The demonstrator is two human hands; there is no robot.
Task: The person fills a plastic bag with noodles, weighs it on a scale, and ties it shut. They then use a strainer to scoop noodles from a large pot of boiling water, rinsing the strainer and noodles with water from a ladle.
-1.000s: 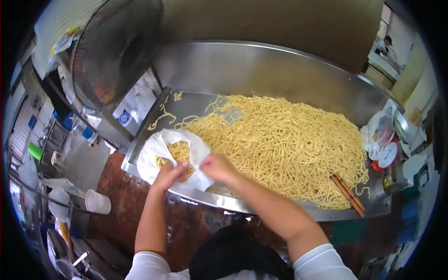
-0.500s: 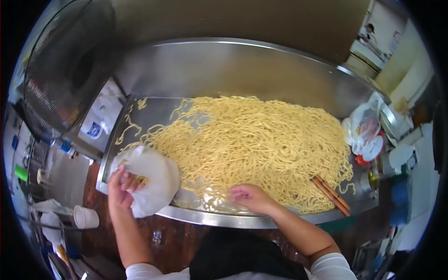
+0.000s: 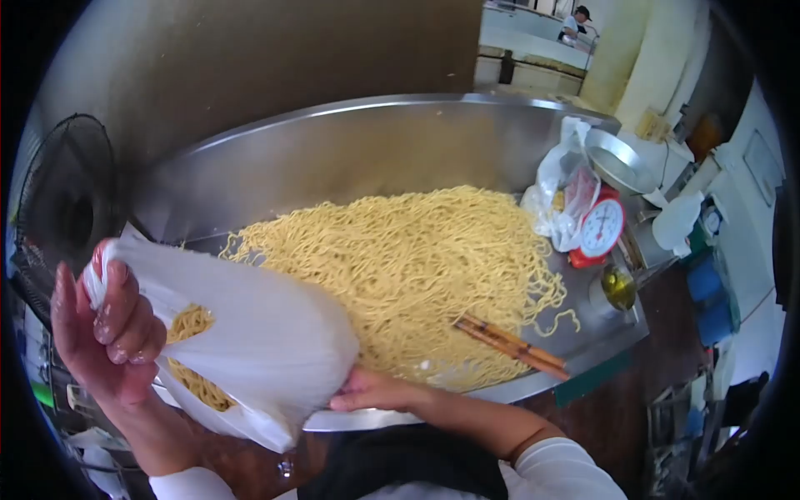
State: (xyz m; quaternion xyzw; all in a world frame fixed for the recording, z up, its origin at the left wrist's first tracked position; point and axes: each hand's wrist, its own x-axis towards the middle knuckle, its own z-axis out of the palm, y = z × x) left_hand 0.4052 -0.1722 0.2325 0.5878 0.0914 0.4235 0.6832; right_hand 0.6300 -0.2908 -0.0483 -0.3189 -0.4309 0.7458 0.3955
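My left hand (image 3: pixel 117 333) is closed round the gathered top of a white plastic bag (image 3: pixel 267 317), raised at the left. Through the bag's opening, noodles show inside. My right hand (image 3: pixel 367 390) touches the lower right side of the bag, its fingers partly hidden behind the plastic. Behind the bag, a broad heap of yellow noodles (image 3: pixel 433 267) lies on the steel tray (image 3: pixel 333 137). A pair of thick wooden sticks (image 3: pixel 512 346) rests on the heap's front right part.
A red scale (image 3: pixel 602 227) stands at the tray's right, beside a clear plastic bag (image 3: pixel 560 187) and a container of yellow liquid (image 3: pixel 617 287). At the left is a large fan (image 3: pixel 71 200). A person (image 3: pixel 575 25) is far off at the back.
The bag has risen and come closer, with my left hand now closed on its top. My right hand has moved left to its side. The view has turned right.
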